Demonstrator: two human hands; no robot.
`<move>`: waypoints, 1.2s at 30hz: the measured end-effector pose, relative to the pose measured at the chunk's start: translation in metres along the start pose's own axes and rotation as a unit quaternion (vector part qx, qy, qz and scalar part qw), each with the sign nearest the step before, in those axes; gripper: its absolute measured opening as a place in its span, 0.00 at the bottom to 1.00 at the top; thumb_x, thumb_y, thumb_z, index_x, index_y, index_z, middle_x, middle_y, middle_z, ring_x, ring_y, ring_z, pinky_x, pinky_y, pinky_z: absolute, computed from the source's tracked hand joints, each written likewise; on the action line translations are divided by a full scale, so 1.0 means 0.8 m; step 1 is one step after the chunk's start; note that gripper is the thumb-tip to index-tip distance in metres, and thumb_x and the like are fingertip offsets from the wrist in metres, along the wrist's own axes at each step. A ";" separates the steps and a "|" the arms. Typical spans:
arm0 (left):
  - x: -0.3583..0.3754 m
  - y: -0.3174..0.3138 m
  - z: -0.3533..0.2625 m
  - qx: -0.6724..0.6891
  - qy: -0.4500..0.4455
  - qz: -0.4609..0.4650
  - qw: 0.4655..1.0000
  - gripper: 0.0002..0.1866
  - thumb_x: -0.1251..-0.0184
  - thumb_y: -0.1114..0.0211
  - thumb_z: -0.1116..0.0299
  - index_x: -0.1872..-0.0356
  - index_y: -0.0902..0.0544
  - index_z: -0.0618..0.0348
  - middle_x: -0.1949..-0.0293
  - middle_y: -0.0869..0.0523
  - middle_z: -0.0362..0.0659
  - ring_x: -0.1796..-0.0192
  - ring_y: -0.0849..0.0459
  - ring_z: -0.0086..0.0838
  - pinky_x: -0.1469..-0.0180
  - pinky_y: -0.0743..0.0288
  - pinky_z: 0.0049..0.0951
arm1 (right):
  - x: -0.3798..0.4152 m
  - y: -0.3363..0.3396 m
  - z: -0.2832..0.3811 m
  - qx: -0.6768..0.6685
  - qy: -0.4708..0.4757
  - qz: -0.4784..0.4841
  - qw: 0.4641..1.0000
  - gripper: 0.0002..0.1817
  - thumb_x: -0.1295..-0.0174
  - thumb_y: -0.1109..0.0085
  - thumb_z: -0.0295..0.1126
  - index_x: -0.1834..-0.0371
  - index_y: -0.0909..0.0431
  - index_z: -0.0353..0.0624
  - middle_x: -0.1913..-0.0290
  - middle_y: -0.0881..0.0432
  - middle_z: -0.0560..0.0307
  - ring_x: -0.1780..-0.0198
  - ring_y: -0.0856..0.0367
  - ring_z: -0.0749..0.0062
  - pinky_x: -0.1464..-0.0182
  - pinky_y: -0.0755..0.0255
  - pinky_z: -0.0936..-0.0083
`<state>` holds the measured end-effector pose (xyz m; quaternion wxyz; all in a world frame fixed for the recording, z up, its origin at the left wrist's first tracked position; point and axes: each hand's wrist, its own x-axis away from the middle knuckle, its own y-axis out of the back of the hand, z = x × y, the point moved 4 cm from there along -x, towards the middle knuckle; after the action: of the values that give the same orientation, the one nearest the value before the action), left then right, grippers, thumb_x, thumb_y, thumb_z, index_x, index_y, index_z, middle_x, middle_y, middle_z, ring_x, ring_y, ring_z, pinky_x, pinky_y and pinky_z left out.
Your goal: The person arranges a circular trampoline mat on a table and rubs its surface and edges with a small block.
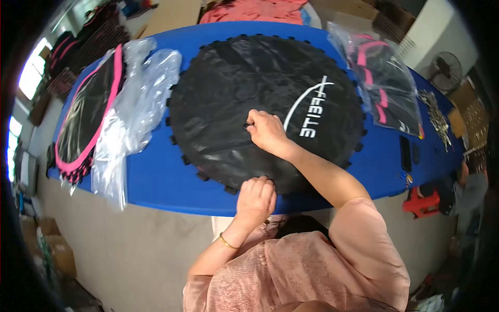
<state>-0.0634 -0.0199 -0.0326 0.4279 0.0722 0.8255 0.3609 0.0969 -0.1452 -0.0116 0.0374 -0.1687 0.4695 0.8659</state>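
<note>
A round black mat (228,99) with short tabs around its rim and white lettering lies flat on the blue table (171,195). Over the middle of the mat is my right hand (266,130), its fingers closed round a small dark object whose kind I cannot make out. My left hand (255,198) rests at the mat's near edge with its fingers bent and pressed together. Whatever is under those fingers is hidden.
At left lie clear plastic bags (125,119) beside a pink-rimmed black mat (88,112). A bagged black and pink item (387,78) and a pile of metal pieces (436,117) are at right. A red stool (421,202) stands below the table's right side.
</note>
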 end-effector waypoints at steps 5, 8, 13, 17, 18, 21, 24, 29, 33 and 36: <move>0.003 -0.004 0.002 0.000 0.002 0.008 1.000 0.15 0.38 0.28 0.72 0.51 0.16 0.63 0.49 0.15 0.52 0.50 0.16 0.44 0.46 0.23 0.41 | 0.003 -0.045 0.048 -0.033 0.091 0.018 0.995 0.09 0.34 0.31 0.28 0.56 0.22 0.45 0.58 0.13 0.51 0.51 0.13 0.48 0.47 0.24 0.51; 0.002 -0.003 0.002 0.017 0.006 -0.001 1.000 0.14 0.40 0.27 0.75 0.53 0.16 0.63 0.50 0.14 0.52 0.53 0.16 0.47 0.49 0.22 0.44 | 0.004 -0.052 0.064 -0.043 0.094 0.047 0.994 0.10 0.35 0.30 0.28 0.56 0.23 0.45 0.58 0.13 0.52 0.51 0.14 0.48 0.47 0.24 0.52; 0.002 -0.003 0.001 0.008 0.010 0.000 1.000 0.13 0.39 0.28 0.75 0.53 0.16 0.63 0.49 0.15 0.50 0.51 0.16 0.44 0.47 0.22 0.42 | -0.016 -0.041 0.041 0.028 0.047 0.021 0.998 0.08 0.34 0.31 0.30 0.55 0.20 0.45 0.58 0.12 0.51 0.51 0.13 0.49 0.45 0.24 0.51; 0.002 -0.003 -0.001 0.006 0.007 0.000 1.000 0.14 0.39 0.28 0.75 0.52 0.16 0.63 0.49 0.15 0.50 0.51 0.17 0.44 0.46 0.22 0.42 | -0.035 -0.041 0.020 0.011 -0.027 0.031 0.999 0.09 0.34 0.31 0.30 0.55 0.20 0.44 0.57 0.12 0.49 0.50 0.13 0.47 0.44 0.23 0.50; 0.002 -0.003 0.000 0.005 0.008 0.002 1.000 0.14 0.39 0.28 0.75 0.52 0.16 0.63 0.49 0.15 0.50 0.50 0.17 0.44 0.46 0.22 0.42 | -0.037 -0.044 0.023 0.000 -0.026 0.034 0.999 0.09 0.34 0.31 0.30 0.55 0.20 0.44 0.57 0.12 0.49 0.50 0.13 0.47 0.44 0.23 0.50; 0.003 -0.003 0.001 0.002 0.009 0.007 1.000 0.15 0.39 0.28 0.75 0.51 0.16 0.63 0.49 0.15 0.50 0.50 0.17 0.44 0.46 0.22 0.42 | -0.031 -0.063 0.046 -0.026 0.022 0.027 0.999 0.09 0.35 0.31 0.30 0.56 0.21 0.44 0.58 0.12 0.49 0.51 0.13 0.46 0.46 0.24 0.50; 0.003 -0.002 0.000 0.001 0.011 0.010 1.000 0.15 0.39 0.28 0.75 0.51 0.16 0.63 0.49 0.15 0.50 0.50 0.17 0.44 0.46 0.22 0.41 | -0.009 -0.073 0.076 -0.044 0.066 0.062 0.995 0.10 0.35 0.31 0.29 0.55 0.22 0.45 0.58 0.12 0.50 0.51 0.13 0.48 0.47 0.24 0.50; 0.005 -0.002 0.003 0.005 0.022 0.014 1.000 0.15 0.39 0.28 0.74 0.51 0.16 0.64 0.49 0.15 0.50 0.50 0.16 0.44 0.46 0.22 0.41 | 0.030 -0.053 0.064 -0.035 0.083 0.073 0.993 0.11 0.36 0.30 0.30 0.55 0.21 0.46 0.58 0.12 0.53 0.50 0.13 0.51 0.47 0.24 0.51; 0.003 0.000 0.001 0.009 0.009 0.004 1.000 0.14 0.39 0.28 0.74 0.52 0.16 0.63 0.49 0.15 0.50 0.51 0.16 0.45 0.46 0.22 0.41 | 0.030 0.004 0.034 -0.022 0.050 0.048 0.997 0.10 0.37 0.29 0.29 0.57 0.22 0.44 0.61 0.13 0.51 0.55 0.13 0.46 0.51 0.24 0.50; 0.002 -0.001 0.001 0.006 0.006 -0.001 1.000 0.14 0.40 0.28 0.74 0.53 0.16 0.63 0.49 0.14 0.51 0.51 0.16 0.45 0.46 0.22 0.41 | 0.033 0.010 0.016 -0.024 0.004 0.076 0.997 0.11 0.38 0.29 0.28 0.57 0.22 0.42 0.62 0.13 0.48 0.56 0.13 0.45 0.53 0.22 0.52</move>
<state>-0.0640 -0.0193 -0.0342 0.4229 0.0720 0.8301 0.3563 0.0672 -0.1411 -0.0074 -0.0342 -0.1369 0.4598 0.8767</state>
